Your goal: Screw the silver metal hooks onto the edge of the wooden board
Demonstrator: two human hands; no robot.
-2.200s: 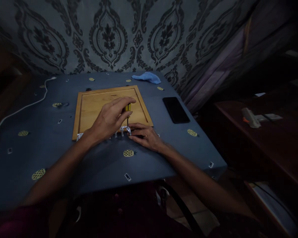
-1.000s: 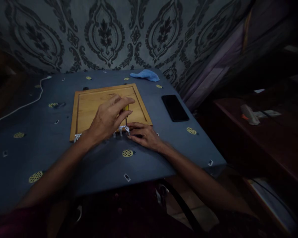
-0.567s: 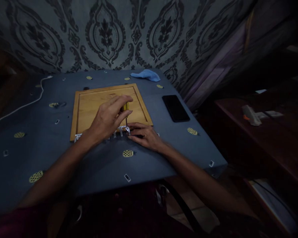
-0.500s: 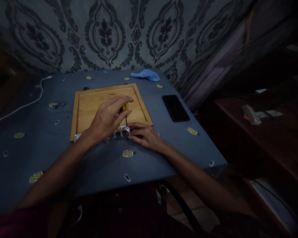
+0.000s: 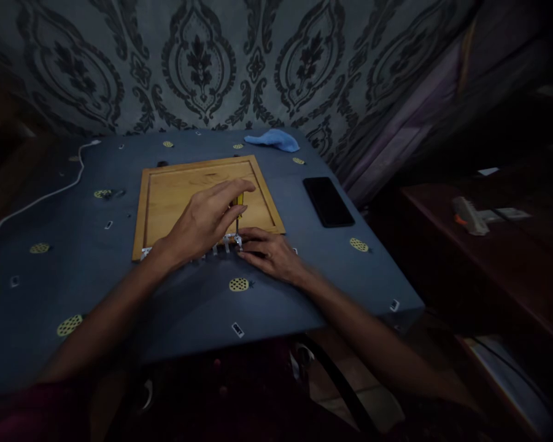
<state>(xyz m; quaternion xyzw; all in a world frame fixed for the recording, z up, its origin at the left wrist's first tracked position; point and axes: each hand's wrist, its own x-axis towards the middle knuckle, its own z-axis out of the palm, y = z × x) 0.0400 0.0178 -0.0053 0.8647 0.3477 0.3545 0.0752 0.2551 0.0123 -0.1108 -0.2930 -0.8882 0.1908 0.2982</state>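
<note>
My left hand (image 5: 205,212) is closed around the yellow handle of a screwdriver (image 5: 240,202), held upright. The shaft points down at a shiny metal fitting (image 5: 238,239) on the near edge of a framed wooden panel (image 5: 170,196). At the right end of that fitting, the fingertips of my right hand (image 5: 276,255) pinch it from the side. Another metal piece (image 5: 146,252) sits at the panel's near left corner, partly behind my left wrist. Small metal strips (image 5: 215,248) stick out along the near edge between my hands.
A black phone (image 5: 328,201) lies right of the panel. At the back is a blue cloth (image 5: 274,140). A white cable (image 5: 50,195) runs along the left of the blue tablecloth (image 5: 280,313). A glue gun (image 5: 469,215) lies on a dark red surface to the right.
The view has shifted slightly. Both hands stay at the same fitting, and the screwdriver remains upright in my left hand, its fingers barely changed.
</note>
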